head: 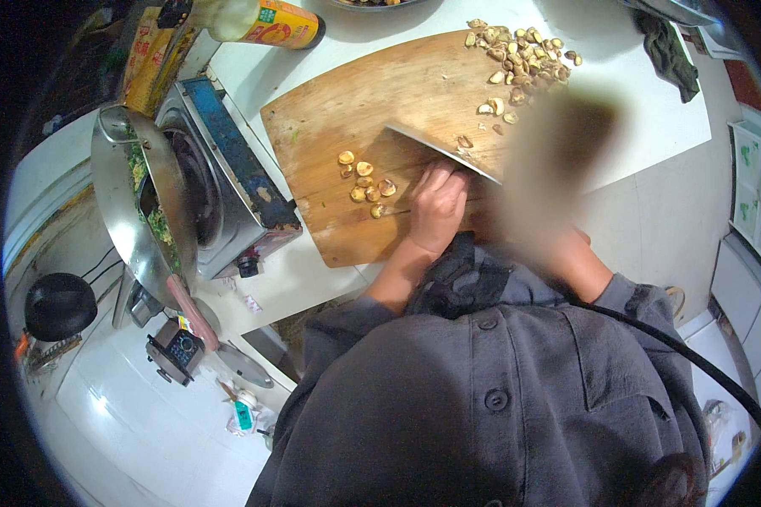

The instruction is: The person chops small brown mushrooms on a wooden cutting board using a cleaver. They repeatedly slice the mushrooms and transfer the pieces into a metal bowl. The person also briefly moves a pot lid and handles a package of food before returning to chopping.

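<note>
My left hand (441, 203) rests on the wooden cutting board (368, 101), fingers curled beside the blade of a kitchen knife (441, 150). Whatever may lie under those fingertips is hidden. The blade stands on edge and runs right into a blurred patch, which covers the knife's handle and most of my right hand (567, 244); from the blade's upright pose, that hand grips the handle. Several round, yellow-brown chestnut-like pieces (364, 169) lie left of my left hand. A pile of cut pieces (513, 54) spreads over the board's far right corner. Brown scraps (463, 142) lie just beyond the blade.
At left, a steel wok (117, 209) with green and yellow food sits tilted by a gas stove (228, 184). A labelled bottle (279, 24) lies beyond the board, near a bowl's rim (374, 6). A dark cloth (666, 54) hangs at the table's right edge.
</note>
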`<action>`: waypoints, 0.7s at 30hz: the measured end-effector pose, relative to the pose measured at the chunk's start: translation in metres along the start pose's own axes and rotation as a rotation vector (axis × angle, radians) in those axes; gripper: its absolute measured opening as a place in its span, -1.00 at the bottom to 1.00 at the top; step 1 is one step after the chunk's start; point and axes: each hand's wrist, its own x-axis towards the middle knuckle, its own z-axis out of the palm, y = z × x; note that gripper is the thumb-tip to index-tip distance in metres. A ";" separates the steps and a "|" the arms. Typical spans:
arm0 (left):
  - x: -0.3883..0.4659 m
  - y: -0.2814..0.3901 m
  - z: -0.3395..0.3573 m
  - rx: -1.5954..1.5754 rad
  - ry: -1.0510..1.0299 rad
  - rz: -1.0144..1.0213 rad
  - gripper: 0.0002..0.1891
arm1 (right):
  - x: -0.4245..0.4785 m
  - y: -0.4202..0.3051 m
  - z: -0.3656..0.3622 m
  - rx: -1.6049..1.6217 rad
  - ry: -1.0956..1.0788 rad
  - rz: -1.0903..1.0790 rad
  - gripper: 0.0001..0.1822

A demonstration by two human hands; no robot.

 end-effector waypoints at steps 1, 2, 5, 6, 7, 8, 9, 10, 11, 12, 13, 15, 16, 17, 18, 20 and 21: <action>0.001 0.004 0.001 -0.020 0.035 0.000 -0.92 | 0.001 -0.003 -0.004 0.032 0.045 -0.017 -0.93; 0.007 0.010 -0.001 -0.040 0.075 0.005 -0.93 | 0.001 -0.001 -0.005 0.048 0.087 -0.004 -0.95; 0.010 0.010 -0.003 0.004 0.025 0.005 -0.85 | -0.005 0.013 -0.011 0.088 0.198 0.041 -0.99; 0.012 0.011 -0.001 0.042 -0.042 -0.010 -0.82 | -0.011 0.015 -0.023 0.095 0.222 0.085 -0.99; 0.012 0.012 -0.002 0.095 -0.105 -0.033 -0.79 | -0.014 0.018 -0.027 0.026 0.234 -0.003 -0.96; 0.011 0.013 -0.004 0.097 -0.099 -0.066 -0.74 | -0.017 0.020 -0.027 0.051 0.207 -0.001 -0.96; 0.008 0.013 -0.006 -0.004 -0.068 -0.156 -0.74 | -0.018 0.023 -0.027 0.065 0.182 0.006 -0.95; 0.003 0.014 -0.009 -0.107 -0.035 -0.246 -0.74 | -0.020 0.023 -0.025 0.069 0.141 -0.010 -0.94; -0.001 0.013 -0.013 -0.210 0.000 -0.334 -0.74 | -0.022 0.023 -0.021 0.073 0.100 -0.026 -0.93; -0.005 0.009 -0.018 -0.289 0.137 -0.351 -0.72 | -0.024 0.023 -0.019 0.079 0.055 -0.040 -0.91; 0.001 0.016 -0.038 -0.287 0.161 -0.480 -0.75 | -0.027 0.024 -0.017 0.069 0.052 -0.030 -0.91; -0.011 -0.016 -0.058 -0.187 0.247 -0.486 -0.80 | -0.031 0.024 -0.016 0.051 0.043 -0.015 -0.89; -0.010 -0.026 -0.072 -0.057 0.282 -0.493 -0.81 | -0.031 0.025 -0.015 0.057 0.056 -0.001 -0.88; -0.007 -0.035 -0.084 0.073 0.315 -0.497 -0.81 | -0.032 0.028 -0.015 0.064 0.071 0.015 -0.88; -0.005 -0.044 -0.092 0.111 0.316 -0.507 -0.81 | -0.032 0.030 -0.014 0.069 0.083 0.022 -0.87; 0.003 -0.060 -0.101 0.172 0.311 -0.519 -0.80 | -0.028 0.033 -0.016 0.046 0.115 0.071 -0.86; 0.006 -0.065 -0.102 0.188 0.257 -0.490 -0.80 | -0.027 0.035 -0.019 0.033 0.132 0.099 -0.86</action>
